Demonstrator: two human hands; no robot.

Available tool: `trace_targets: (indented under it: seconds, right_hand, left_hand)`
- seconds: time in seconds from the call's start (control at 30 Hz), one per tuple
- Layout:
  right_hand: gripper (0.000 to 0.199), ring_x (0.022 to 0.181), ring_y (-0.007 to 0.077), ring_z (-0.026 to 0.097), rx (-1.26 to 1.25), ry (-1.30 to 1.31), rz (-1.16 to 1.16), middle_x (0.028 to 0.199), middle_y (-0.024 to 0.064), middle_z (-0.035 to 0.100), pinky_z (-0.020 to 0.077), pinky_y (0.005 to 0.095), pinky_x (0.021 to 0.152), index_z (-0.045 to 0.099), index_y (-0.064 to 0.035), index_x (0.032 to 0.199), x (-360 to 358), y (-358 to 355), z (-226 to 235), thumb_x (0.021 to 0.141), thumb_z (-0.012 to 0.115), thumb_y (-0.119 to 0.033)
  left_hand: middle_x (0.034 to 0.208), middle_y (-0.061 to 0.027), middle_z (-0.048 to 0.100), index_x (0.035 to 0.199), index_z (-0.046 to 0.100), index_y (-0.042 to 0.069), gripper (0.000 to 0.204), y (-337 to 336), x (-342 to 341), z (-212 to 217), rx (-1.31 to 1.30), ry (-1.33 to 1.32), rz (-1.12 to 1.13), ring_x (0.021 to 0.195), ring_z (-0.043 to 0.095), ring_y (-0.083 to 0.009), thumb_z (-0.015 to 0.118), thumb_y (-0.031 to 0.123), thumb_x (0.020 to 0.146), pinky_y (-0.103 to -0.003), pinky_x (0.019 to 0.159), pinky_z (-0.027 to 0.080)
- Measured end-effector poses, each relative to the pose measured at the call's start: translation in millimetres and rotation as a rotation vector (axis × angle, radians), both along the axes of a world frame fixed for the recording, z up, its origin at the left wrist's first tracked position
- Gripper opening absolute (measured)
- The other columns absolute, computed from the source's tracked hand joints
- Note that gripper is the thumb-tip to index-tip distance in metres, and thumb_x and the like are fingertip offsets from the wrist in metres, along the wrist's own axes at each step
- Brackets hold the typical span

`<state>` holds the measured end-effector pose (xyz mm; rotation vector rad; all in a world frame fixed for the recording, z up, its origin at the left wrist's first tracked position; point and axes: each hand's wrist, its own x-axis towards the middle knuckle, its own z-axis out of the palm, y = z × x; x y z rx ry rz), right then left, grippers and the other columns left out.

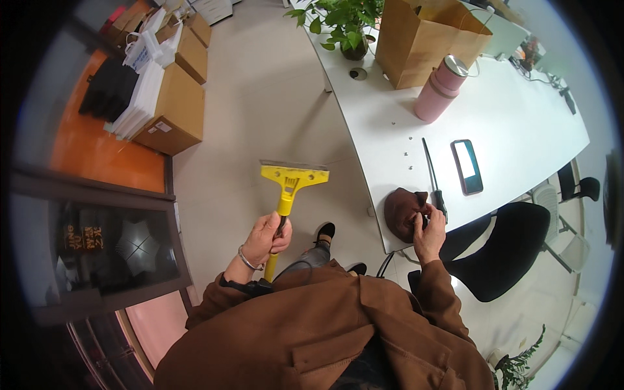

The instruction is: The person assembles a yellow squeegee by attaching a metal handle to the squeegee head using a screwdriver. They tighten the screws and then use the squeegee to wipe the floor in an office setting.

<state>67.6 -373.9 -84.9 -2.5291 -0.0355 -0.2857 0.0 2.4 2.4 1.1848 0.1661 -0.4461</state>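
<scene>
While the left grip (270, 235) clamps 1 yellow scraper (284, 206) above the floor (227, 162), the right grip (430, 236) touches a brown pouch (397, 214) on the surface (367, 133), its closure impossible to tell; 1 screwdriver (440, 202) lies just beyond.

Yellow scraper (285, 205) in left fingers (281, 240), desk (374, 133)

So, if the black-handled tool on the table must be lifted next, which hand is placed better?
The right hand, I think: at the brown item, it is close to the black-handled tool. The left hand holds the yellow scraper, away from the table.
</scene>
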Motion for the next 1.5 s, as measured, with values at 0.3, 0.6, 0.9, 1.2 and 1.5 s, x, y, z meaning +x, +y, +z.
trace_targets:
  seconds: [0.3, 0.6, 0.9, 1.2, 1.5]
  right_hand:
    - [0.03, 0.097, 0.0325, 0.054, -0.011, 0.033, -0.01, 0.1, 0.0147, 0.056, 0.0456, 0.0398, 0.083, 0.054, -0.0018, 0.114, -2, -2, -7, 0.089, 0.06, -0.018]
    - [0.031, 0.097, 0.033, 0.054, 0.001, 0.04, -0.015, 0.101, 0.0152, 0.055, 0.0457, 0.0402, 0.083, 0.054, -0.0012, 0.115, -2, 0, -7, 0.089, 0.059, -0.017]
    - [0.03, 0.098, 0.0334, 0.054, -0.016, 0.035, -0.018, 0.102, 0.0154, 0.056, 0.0457, 0.0401, 0.084, 0.053, -0.0013, 0.114, -1, -1, -7, 0.089, 0.059, -0.017]
    - [0.031, 0.097, 0.0331, 0.055, -0.001, 0.021, -0.023, 0.101, 0.015, 0.056, 0.0459, 0.0399, 0.083, 0.054, -0.0013, 0.114, -1, 0, -7, 0.088, 0.06, -0.016]
    - [0.03, 0.097, 0.0324, 0.055, -0.009, 0.021, -0.011, 0.1, 0.0147, 0.056, 0.0458, 0.0394, 0.083, 0.054, -0.0016, 0.115, -1, 0, -7, 0.089, 0.06, -0.017]
  left_hand:
    - [0.048, 0.0055, 0.031, 0.068, 0.039, 0.013, 0.06, 10, 0, -7, -0.331, 0.091, -0.077, 0.036, 0.026, -0.0048, 0.029, 0.065, 0.095, -0.021, 0.037, 0.023]
    - [0.045, 0.0069, 0.03, 0.067, 0.037, 0.014, 0.061, 10, -1, -7, -0.361, 0.112, -0.091, 0.034, 0.024, -0.0042, 0.027, 0.066, 0.095, -0.021, 0.036, 0.022]
    - [0.045, 0.0068, 0.03, 0.067, 0.038, 0.013, 0.062, 11, -2, -10, -0.357, 0.115, -0.129, 0.035, 0.024, -0.0043, 0.028, 0.067, 0.094, -0.021, 0.037, 0.022]
    - [0.051, 0.0052, 0.033, 0.069, 0.042, 0.009, 0.059, 10, 1, -13, -0.107, 0.053, -0.11, 0.041, 0.027, -0.0041, 0.036, 0.06, 0.097, -0.02, 0.039, 0.023]
    - [0.052, 0.0037, 0.037, 0.07, 0.044, 0.008, 0.055, 6, 0, -18, 0.12, 0.07, -0.08, 0.042, 0.031, -0.0044, 0.038, 0.054, 0.099, -0.021, 0.04, 0.024]
